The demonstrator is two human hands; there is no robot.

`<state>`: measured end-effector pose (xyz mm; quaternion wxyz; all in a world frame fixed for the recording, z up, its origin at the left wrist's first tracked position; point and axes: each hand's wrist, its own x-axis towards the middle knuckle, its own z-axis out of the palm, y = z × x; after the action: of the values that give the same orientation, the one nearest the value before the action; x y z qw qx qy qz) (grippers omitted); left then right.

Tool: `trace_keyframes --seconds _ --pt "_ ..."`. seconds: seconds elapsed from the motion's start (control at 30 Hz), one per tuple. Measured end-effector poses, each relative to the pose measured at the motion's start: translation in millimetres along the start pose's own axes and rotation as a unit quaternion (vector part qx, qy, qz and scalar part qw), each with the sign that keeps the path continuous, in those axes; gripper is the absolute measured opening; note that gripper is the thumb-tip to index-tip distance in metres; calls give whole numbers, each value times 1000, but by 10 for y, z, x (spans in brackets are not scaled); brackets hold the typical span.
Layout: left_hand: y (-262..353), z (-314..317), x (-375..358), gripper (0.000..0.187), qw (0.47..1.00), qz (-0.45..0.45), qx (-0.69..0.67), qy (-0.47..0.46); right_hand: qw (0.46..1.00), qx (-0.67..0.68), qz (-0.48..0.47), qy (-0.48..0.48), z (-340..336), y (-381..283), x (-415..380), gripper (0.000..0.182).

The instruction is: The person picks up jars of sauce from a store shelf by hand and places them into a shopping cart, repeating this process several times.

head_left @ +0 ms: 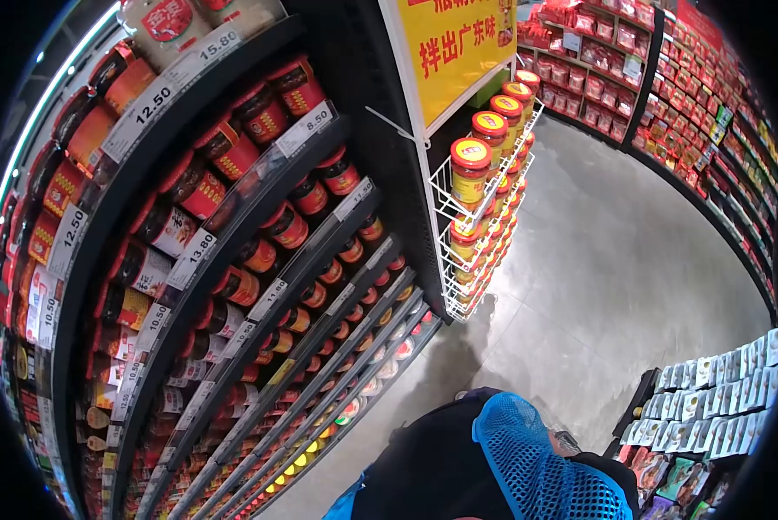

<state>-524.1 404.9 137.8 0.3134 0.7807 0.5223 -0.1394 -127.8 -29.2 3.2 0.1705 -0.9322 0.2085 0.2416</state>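
Nearest the camera, at the bottom centre of the frame, a blue mesh vest (528,468) over dark clothing fills the lower edge; it belongs to the person wearing the camera. Neither hand shows anywhere in the view, so whether the fingers are released, clenched or grasping something cannot be told. Closest to the body, on the left side of the frame, long curved shelves (233,347) run from top to bottom, packed with red-lidded sauce jars (285,227) behind white price tags (151,108). Upper centre, a white wire rack (484,217) hangs on the end of the shelving and carries rows of yellow-lidded jars (470,169), just below a yellow sign (454,43) with red characters. Grey floor tiles (614,260) spread across the middle right. Along the upper right, well apart from the body, shelves of red packets (606,61) curve away, and white packets (718,399) sit at the lower right.
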Motion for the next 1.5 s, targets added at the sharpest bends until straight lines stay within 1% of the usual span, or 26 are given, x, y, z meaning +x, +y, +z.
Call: trace_keyframes --seconds 0.27,0.57,0.73,0.87,0.9,1.0,1.03,1.07,1.1,1.17,1.27,1.33,1.37,1.47,1.5 --pt "-67 129 -31 36 1000 -23 0 -12 1000 10 -22 14 -13 -353 173 33" --pt "29 196 -4 37 999 -38 -12 -7 998 15 -61 18 62 -717 219 38" --pt "83 240 -56 37 999 -50 -18 -3 996 17 -87 26 200 -924 247 42" --pt "144 337 -136 37 997 -70 -26 2 992 20 -117 50 457 -1067 210 44" --pt "150 359 -146 37 997 -75 -27 1 992 20 -116 48 452 -1135 160 45" --pt "141 410 -191 38 996 -84 -26 -1 994 28 -98 -30 -10 -1378 -61 58" --pt "174 408 -209 38 996 -86 -27 -4 992 16 -119 -28 21 -1319 22 58" --pt "175 388 -255 38 996 -78 -39 -2 992 28 -120 -20 183 -1164 279 59" --pt "152 400 -175 38 996 -86 -37 -2 992 42 -122 -12 481 -967 627 60" --pt "21 470 -181 38 995 -92 -42 -9 989 54 -138 -4 441 -1007 620 63" --pt "-228 471 -183 38 994 -95 -49 -16 981 2 -193 12 388 -1013 646 65" --pt "-457 465 -231 38 993 -99 -53 -30 988 49 -141 -32 158 -1231 415 67" --pt "-600 474 -258 38 993 -101 -53 -37 991 -7 -135 -14 181 -1277 387 70" --pt "-1058 449 -405 39 992 -101 -41 -67 993 -23 -120 -11 478 -1259 591 76" --pt "-1255 410 -470 39 992 -99 -31 -77 991 -8 -117 -61 409 -1289 481 83"
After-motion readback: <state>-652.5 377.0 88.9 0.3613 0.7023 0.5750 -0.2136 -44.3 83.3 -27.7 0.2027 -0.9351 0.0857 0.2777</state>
